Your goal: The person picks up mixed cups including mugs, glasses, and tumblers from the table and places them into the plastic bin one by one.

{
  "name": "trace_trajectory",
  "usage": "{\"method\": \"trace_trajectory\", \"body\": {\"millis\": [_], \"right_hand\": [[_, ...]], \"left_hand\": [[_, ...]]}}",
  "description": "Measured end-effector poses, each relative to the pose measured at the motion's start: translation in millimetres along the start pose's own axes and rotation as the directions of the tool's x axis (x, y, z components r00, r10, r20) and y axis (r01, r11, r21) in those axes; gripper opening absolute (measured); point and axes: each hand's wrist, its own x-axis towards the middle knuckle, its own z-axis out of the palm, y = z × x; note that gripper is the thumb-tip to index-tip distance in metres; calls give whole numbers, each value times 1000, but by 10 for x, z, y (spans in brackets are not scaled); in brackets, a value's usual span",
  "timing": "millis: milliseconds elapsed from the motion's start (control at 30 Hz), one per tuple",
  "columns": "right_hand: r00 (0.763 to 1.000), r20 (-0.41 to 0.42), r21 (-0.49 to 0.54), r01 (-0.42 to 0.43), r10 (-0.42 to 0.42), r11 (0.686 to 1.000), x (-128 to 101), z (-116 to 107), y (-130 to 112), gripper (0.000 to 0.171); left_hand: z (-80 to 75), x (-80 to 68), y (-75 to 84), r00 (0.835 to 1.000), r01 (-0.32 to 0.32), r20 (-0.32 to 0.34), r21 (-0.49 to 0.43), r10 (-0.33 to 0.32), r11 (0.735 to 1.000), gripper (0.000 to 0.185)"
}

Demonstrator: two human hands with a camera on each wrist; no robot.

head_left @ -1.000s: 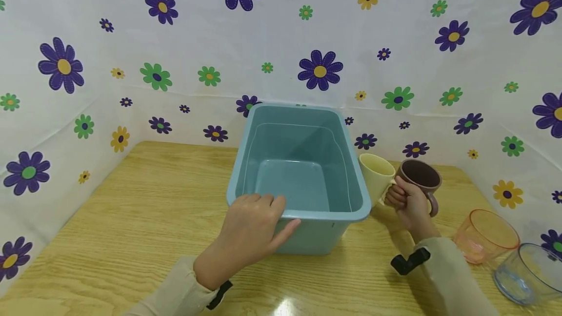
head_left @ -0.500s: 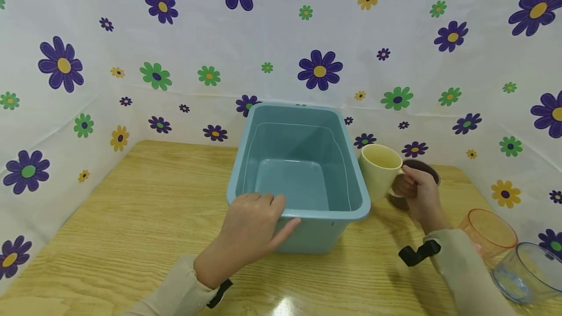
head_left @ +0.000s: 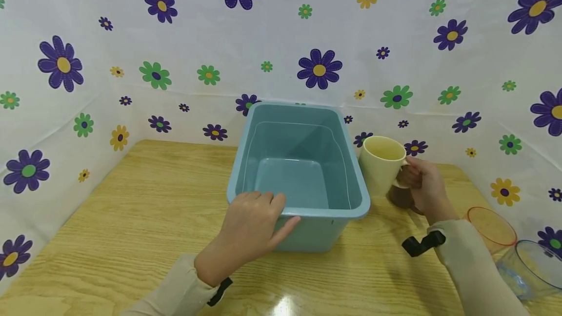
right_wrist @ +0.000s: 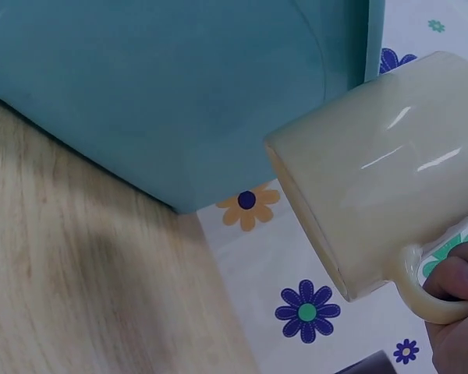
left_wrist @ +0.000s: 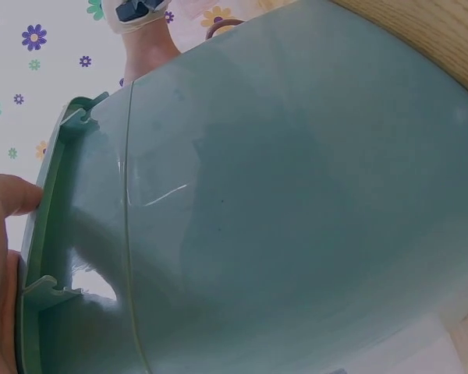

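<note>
— Across the lower half of the head view, what takes up the most room?

— The wooden table (head_left: 131, 218), with a flowered sheet (head_left: 281, 38) filling the top of the frame behind it. At centre stands the teal bin (head_left: 303, 130), open side up.

— And the hands?

— The left hand (head_left: 252, 226), lower centre, rests on the bin's near rim with fingers nearly straight and relaxed, gripping nothing. The right hand (head_left: 421, 187), right of centre, has its fingers curled round the handle of the cream mug (head_left: 381, 162) and holds it off the table just beside the bin's right wall, roughly level with the rim.

— Anything smaller?

— A brown mug (head_left: 399, 199) stands on the table just below that hand, mostly hidden. At the lower right edge sit an orange cup (head_left: 491, 228) and a clear cup (head_left: 533, 269), side by side.
</note>
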Motion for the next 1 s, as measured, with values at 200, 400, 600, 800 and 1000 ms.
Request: {"method": "trace_trajectory", "body": {"millis": [200,400,600,800,1000], "right_hand": [[1000,-8,30,13,-13,999,53,51,-100,44],[999,-36,36,-11,12,999,72,110,-218,46],[998,-63,135,-12,20,991,89,154,-344,50],[998,-68,238,1,16,971,129,200,-494,51],[999,-38,244,13,-4,970,146,241,-653,51]], "left_hand": [[-6,9,-5,1000,-4,-10,11,5,1000,47],[-8,8,-5,1000,1,-2,12,-1,1000,47],[8,-1,-5,1000,0,-9,7,0,1000,47],[11,-5,-4,1000,5,-16,7,-5,1000,47],[8,-5,-3,1000,7,-16,7,-7,1000,47]]}}
